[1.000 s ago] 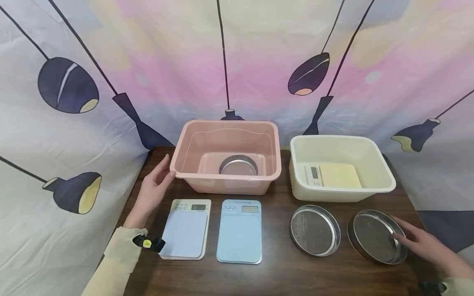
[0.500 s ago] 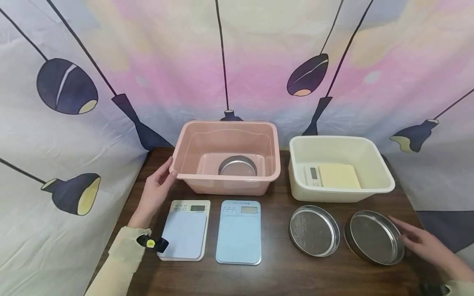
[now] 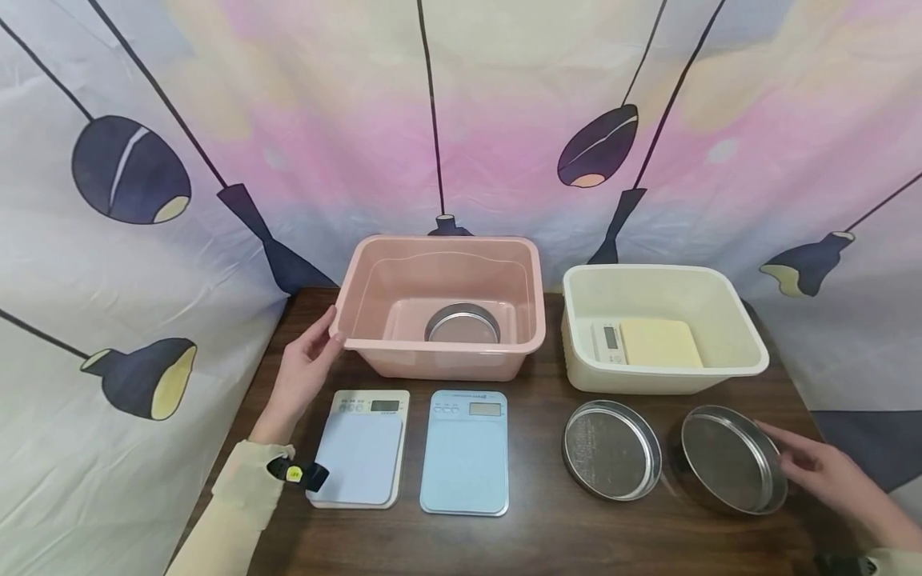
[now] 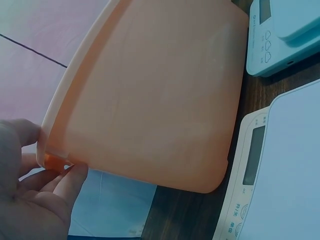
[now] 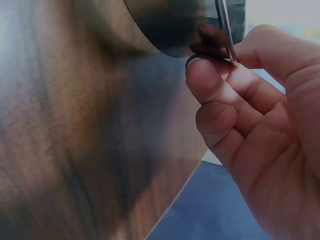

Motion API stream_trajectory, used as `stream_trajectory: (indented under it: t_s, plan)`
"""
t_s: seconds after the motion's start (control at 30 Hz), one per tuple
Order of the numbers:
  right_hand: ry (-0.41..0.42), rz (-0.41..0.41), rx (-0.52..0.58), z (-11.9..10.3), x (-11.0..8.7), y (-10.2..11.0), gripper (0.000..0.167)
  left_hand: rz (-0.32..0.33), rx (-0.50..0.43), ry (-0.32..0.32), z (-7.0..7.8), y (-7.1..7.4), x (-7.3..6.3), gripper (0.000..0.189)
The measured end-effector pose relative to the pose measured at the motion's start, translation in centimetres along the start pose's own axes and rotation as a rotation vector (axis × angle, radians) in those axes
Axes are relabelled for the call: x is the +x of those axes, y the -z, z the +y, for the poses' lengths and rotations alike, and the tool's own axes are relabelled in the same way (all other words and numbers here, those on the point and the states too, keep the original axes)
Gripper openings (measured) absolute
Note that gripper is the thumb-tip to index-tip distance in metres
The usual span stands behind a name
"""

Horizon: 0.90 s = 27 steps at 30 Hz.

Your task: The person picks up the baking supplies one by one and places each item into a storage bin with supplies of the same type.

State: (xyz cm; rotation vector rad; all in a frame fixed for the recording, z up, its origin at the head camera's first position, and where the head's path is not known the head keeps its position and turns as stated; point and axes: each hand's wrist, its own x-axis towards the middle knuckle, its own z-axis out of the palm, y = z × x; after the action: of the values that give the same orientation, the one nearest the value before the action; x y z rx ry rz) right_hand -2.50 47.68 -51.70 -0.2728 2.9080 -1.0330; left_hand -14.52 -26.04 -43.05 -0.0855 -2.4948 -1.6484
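Observation:
My left hand (image 3: 301, 376) holds the near left corner of the pink basin (image 3: 446, 362), thumb and fingers at its rim in the left wrist view. Inside that basin lies a round metal sieve (image 3: 464, 326). On the right, my right hand (image 3: 828, 476) pinches the edge of another round metal sieve (image 3: 735, 460), held just over the table; the right wrist view shows thumb and fingers at its rim (image 5: 227, 30). To the left of it, a third metal sieve (image 3: 612, 450) lies flat on the table.
A cream kitchen scale (image 3: 358, 456) and a light blue kitchen scale (image 3: 465, 460) lie in front of the pink basin. A cream basin (image 3: 666, 380) at the back right contains a yellow-topped scale (image 3: 661, 342). A printed curtain (image 3: 497, 120) hangs behind the brown table (image 3: 533, 528).
My right thumb has shifted from over the right-hand sieve to its outer edge. That sieve has risen slightly off the table. The left hand keeps its hold on the pink basin.

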Motion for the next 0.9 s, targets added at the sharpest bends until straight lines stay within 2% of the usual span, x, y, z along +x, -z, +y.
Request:
stream_trajectory:
  t_s: [0.17,0.27,0.5,0.7,0.9]
  plan:
    - [0.095,0.034,-0.032,-0.6,0.4,0.5,0.079,0.010,0.015,-0.008,-0.1,-0.2,0.0,0.053]
    - [0.111,0.041,-0.064,-1.1,0.7,0.8,0.073,0.008,-0.001,-0.019,-0.1,-0.4,0.1,0.052]
    - [0.081,0.024,-0.107,-3.1,1.1,1.2,0.058,0.023,-0.044,-0.029,-0.3,-0.5,0.3,0.053]
    - [0.099,0.010,-0.114,-4.9,1.3,1.7,0.059,0.010,-0.071,-0.027,-0.3,-0.5,0.4,0.054]
    - [0.189,0.034,-0.118,-6.7,1.9,2.1,0.064,0.010,-0.053,-0.023,-0.3,-0.4,0.4,0.053]
